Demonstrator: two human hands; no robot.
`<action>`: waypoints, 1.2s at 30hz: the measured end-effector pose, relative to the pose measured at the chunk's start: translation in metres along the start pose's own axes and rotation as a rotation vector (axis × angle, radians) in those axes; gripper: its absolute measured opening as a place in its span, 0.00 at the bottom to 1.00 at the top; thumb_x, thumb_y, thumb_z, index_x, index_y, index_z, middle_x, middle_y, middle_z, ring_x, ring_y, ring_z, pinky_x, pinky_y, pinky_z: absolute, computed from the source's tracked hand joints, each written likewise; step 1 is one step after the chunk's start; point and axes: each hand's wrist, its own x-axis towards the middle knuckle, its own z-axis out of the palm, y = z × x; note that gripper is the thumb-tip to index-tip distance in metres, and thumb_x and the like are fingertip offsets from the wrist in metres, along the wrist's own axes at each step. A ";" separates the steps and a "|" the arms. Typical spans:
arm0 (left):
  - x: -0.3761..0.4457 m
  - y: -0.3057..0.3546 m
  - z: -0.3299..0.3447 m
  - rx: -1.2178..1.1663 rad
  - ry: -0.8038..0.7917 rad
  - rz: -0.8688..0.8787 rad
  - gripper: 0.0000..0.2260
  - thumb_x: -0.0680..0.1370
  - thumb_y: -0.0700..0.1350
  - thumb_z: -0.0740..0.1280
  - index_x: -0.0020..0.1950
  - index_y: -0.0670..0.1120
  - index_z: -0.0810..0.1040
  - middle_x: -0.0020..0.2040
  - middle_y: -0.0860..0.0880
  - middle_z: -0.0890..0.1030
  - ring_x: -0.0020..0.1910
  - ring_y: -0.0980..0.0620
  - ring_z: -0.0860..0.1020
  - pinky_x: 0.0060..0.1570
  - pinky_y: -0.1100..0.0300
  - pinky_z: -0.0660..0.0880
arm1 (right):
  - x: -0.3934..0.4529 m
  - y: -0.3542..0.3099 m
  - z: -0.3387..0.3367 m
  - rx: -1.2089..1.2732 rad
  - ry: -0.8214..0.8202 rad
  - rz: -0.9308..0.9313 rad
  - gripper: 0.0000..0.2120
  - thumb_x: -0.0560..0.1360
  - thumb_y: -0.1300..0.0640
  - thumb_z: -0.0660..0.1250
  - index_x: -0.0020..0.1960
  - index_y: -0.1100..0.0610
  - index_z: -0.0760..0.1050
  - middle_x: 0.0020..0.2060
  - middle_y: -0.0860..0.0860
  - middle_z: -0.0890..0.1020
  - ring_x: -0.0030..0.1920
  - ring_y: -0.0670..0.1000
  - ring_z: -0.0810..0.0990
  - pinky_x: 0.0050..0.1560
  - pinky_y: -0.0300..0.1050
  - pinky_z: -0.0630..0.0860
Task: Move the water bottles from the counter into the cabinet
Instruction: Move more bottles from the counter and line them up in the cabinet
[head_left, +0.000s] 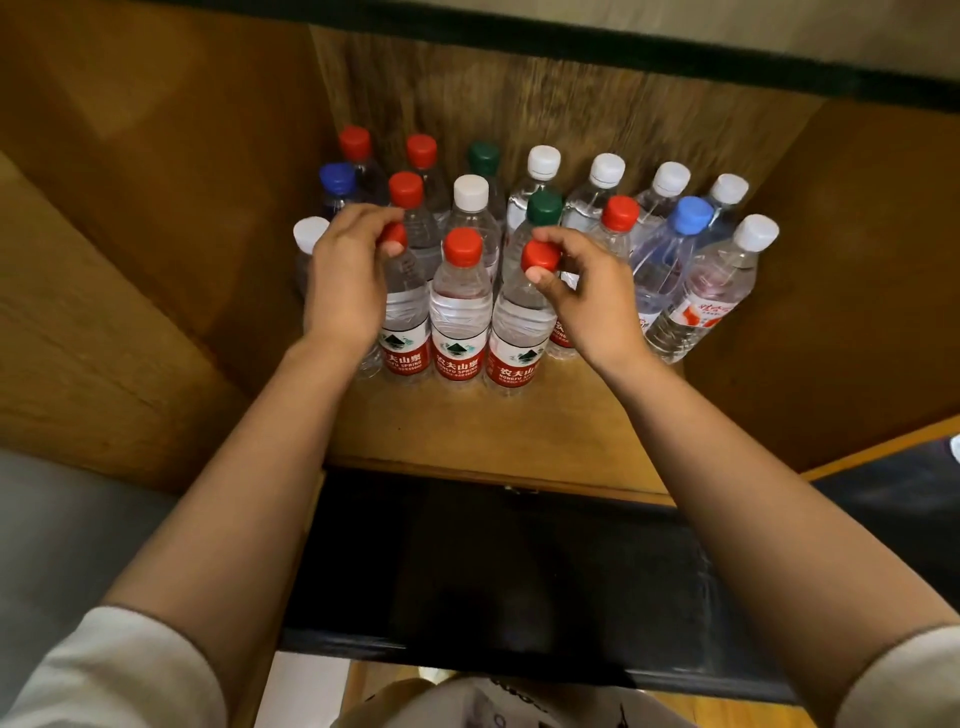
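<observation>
Several clear water bottles with red, white, blue and green caps stand upright in rows on the wooden cabinet shelf (498, 431). In the front row stand three red-labelled bottles. My left hand (345, 275) pinches the red cap of the left bottle (406, 332). My right hand (582, 291) pinches the red cap of the right bottle (519, 338). Between them the middle bottle (460, 317) stands free. Both held bottles rest on the shelf.
Open wooden cabinet doors flank the shelf at the left (104, 322) and right (852, 291). A dark compartment (493, 566) lies below the shelf's front edge. A bottle with a white cap (711, 296) leans at the far right of the group.
</observation>
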 end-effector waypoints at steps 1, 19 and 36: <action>0.000 0.000 0.000 0.002 -0.001 -0.003 0.15 0.77 0.32 0.60 0.63 0.39 0.75 0.59 0.40 0.76 0.59 0.45 0.73 0.56 0.72 0.61 | 0.000 -0.001 0.001 -0.016 0.008 -0.001 0.19 0.74 0.61 0.68 0.64 0.58 0.73 0.59 0.55 0.78 0.57 0.50 0.76 0.58 0.36 0.69; -0.001 0.002 0.002 -0.006 -0.056 -0.044 0.16 0.79 0.36 0.59 0.67 0.40 0.71 0.64 0.41 0.73 0.64 0.45 0.70 0.61 0.66 0.62 | 0.001 -0.005 0.011 -0.074 0.148 0.054 0.19 0.72 0.57 0.70 0.62 0.59 0.74 0.55 0.56 0.78 0.54 0.54 0.77 0.55 0.44 0.72; -0.174 0.116 0.092 -0.704 -0.482 -0.361 0.09 0.78 0.46 0.58 0.56 0.53 0.74 0.42 0.50 0.82 0.40 0.55 0.80 0.48 0.59 0.76 | -0.165 0.089 -0.091 0.217 -0.141 0.312 0.14 0.74 0.62 0.68 0.59 0.54 0.76 0.48 0.51 0.81 0.50 0.48 0.80 0.56 0.46 0.76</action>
